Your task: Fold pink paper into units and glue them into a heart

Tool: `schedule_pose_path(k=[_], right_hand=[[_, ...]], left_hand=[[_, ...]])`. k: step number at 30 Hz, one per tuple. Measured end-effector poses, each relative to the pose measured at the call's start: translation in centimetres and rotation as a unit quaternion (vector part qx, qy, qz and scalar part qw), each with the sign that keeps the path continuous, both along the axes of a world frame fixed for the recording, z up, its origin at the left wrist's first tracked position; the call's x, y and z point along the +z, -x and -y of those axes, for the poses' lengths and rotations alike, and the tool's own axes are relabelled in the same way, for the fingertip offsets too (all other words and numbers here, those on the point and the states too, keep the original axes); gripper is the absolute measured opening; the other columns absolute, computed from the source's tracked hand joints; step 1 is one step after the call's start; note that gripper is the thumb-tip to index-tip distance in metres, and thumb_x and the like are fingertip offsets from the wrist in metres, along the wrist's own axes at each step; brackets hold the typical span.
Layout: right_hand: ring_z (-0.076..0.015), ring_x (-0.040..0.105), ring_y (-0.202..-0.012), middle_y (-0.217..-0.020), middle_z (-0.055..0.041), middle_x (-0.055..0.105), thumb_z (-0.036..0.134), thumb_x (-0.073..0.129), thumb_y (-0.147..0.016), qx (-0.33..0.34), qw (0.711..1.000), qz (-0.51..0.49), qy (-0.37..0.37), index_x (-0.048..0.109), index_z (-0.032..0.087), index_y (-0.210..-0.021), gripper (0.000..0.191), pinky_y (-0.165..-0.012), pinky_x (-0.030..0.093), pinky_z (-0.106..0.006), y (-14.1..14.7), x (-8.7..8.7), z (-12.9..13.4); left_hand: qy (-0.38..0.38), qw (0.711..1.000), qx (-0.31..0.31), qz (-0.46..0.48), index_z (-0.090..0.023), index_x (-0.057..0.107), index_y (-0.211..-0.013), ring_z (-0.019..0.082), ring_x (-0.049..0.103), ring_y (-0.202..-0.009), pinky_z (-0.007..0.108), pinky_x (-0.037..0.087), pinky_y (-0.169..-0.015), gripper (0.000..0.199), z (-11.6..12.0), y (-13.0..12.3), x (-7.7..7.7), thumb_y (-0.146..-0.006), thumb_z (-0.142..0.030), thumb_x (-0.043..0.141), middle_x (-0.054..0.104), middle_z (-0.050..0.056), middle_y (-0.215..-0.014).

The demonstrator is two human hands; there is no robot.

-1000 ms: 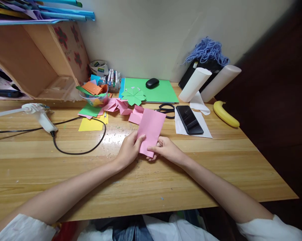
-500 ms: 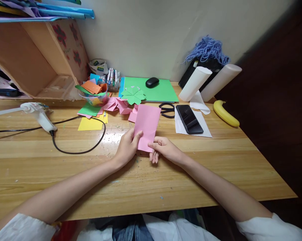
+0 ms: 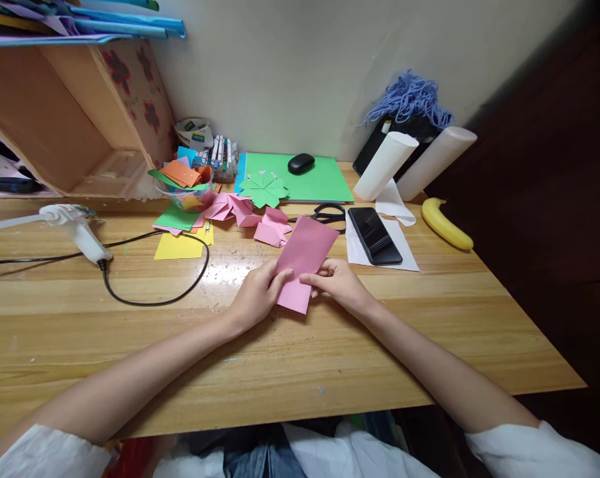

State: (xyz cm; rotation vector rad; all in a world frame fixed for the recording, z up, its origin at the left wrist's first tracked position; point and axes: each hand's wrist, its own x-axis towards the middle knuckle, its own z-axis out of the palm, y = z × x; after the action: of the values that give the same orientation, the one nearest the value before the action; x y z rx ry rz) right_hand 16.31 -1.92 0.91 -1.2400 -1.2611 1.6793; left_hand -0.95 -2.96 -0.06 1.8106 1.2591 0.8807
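Note:
A pink rectangular paper [image 3: 307, 255] is held above the wooden table [image 3: 300, 372], its top end tilted to the right. My left hand [image 3: 257, 292] grips its left edge, thumb on top and fingers hidden behind. On the right edge, my right hand [image 3: 340, 284] pinches the paper with the thumb on its face; the fingers beneath are partly hidden. Behind the sheet lie folded pink papers [image 3: 271, 227] and black-handled scissors [image 3: 330, 214], whose blades are partly covered by the sheet.
A glue gun [image 3: 75, 232] with its looping cable lies left. Coloured papers [image 3: 180, 245] and a bowl [image 3: 190, 198] of scraps stand back left. A green sheet [image 3: 324, 179] carries a black mouse [image 3: 300, 163]. A phone [image 3: 374, 236], paper rolls [image 3: 387, 166] and banana [image 3: 445, 224] are right.
The pink paper has turned clockwise and shifted slightly right and down, uncovering more of the folded pink pieces. My right hand has moved up its edge, with its fingers now tucked behind.

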Motion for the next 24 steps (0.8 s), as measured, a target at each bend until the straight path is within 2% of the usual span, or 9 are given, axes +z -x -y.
schedule_pose_path(k=[3,5,9,13,15,17,21,24], right_hand=[[-0.0085,0.053,-0.037,-0.045,-0.0010,0.060,0.043,0.065,-0.067,0.001,1.000,0.006,-0.014,0.059,0.012,-0.056,0.033,-0.039,0.043,-0.019,-0.2,0.0,-0.1],[-0.0095,0.054,-0.038,-0.046,-0.0022,0.061,0.045,0.062,-0.068,0.004,1.000,0.010,-0.014,0.059,0.012,-0.055,0.037,-0.040,0.044,-0.020,-0.4,0.2,-0.2],[-0.0073,0.054,-0.041,-0.049,-0.0009,0.062,0.035,0.074,-0.057,-0.018,0.999,0.041,-0.017,0.063,0.010,-0.060,0.027,-0.043,0.043,-0.017,-0.8,0.5,-0.7],[-0.0083,0.054,-0.042,-0.048,-0.0013,0.062,0.034,0.075,-0.056,-0.091,0.994,0.030,-0.057,0.063,0.011,-0.058,0.026,-0.044,0.044,-0.018,-1.0,0.1,-1.0],[-0.0100,0.056,-0.043,-0.050,-0.0020,0.063,0.035,0.074,-0.057,-0.147,0.985,0.011,-0.090,0.063,0.012,-0.060,0.025,-0.047,0.046,-0.020,-0.7,-0.3,-0.8],[-0.0115,0.059,-0.046,-0.053,-0.0031,0.065,0.036,0.073,-0.058,-0.176,0.979,-0.002,-0.102,0.063,0.013,-0.061,0.025,-0.051,0.048,-0.022,0.0,-0.5,-0.3],[-0.0130,0.062,-0.050,-0.057,-0.0046,0.067,0.037,0.072,-0.060,-0.142,0.988,-0.009,-0.063,0.065,0.012,-0.061,0.025,-0.056,0.051,-0.022,1.0,-0.4,0.5],[-0.0128,0.063,-0.051,-0.058,-0.0053,0.068,0.037,0.071,-0.060,-0.130,0.990,-0.001,-0.052,0.065,0.012,-0.062,0.027,-0.056,0.052,-0.021,0.7,-0.3,0.1]], left_hand=[[0.021,1.000,-0.006,0.017,-0.014,0.053,-0.078,0.012,0.048,-0.065,0.023,0.036,-0.058,0.024,-0.2,0.0,0.1,-0.085,-0.033,0.041,0.056,0.001,-0.072],[0.039,0.999,-0.009,0.036,-0.014,0.054,-0.076,0.012,0.048,-0.065,0.022,0.036,-0.057,0.023,-0.3,0.0,0.1,-0.084,-0.033,0.043,0.056,0.001,-0.072],[0.096,0.990,-0.023,0.102,-0.013,0.055,-0.073,0.009,0.047,-0.058,0.020,0.035,-0.052,0.023,-0.7,0.2,0.3,-0.080,-0.034,0.050,0.056,0.000,-0.067],[0.175,0.963,0.015,0.205,-0.013,0.054,-0.077,0.006,0.044,-0.040,0.018,0.032,-0.040,0.026,-0.9,0.4,0.8,-0.077,-0.039,0.054,0.050,-0.004,-0.051],[0.193,0.953,0.023,0.232,-0.013,0.054,-0.083,0.008,0.049,-0.040,0.019,0.038,-0.042,0.029,-0.8,0.3,1.3,-0.073,-0.039,0.058,0.054,-0.004,-0.051],[0.208,0.949,0.007,0.236,-0.013,0.056,-0.087,0.012,0.057,-0.050,0.022,0.045,-0.049,0.032,-0.6,0.0,1.7,-0.068,-0.037,0.064,0.061,0.000,-0.058],[0.254,0.937,-0.009,0.241,-0.012,0.059,-0.087,0.013,0.060,-0.055,0.025,0.050,-0.054,0.033,-0.1,-0.5,1.9,-0.065,-0.035,0.068,0.066,0.004,-0.068],[0.262,0.934,0.011,0.243,-0.011,0.058,-0.089,0.012,0.059,-0.050,0.025,0.050,-0.051,0.037,-0.2,-0.5,1.7,-0.063,-0.034,0.069,0.064,0.004,-0.064]])
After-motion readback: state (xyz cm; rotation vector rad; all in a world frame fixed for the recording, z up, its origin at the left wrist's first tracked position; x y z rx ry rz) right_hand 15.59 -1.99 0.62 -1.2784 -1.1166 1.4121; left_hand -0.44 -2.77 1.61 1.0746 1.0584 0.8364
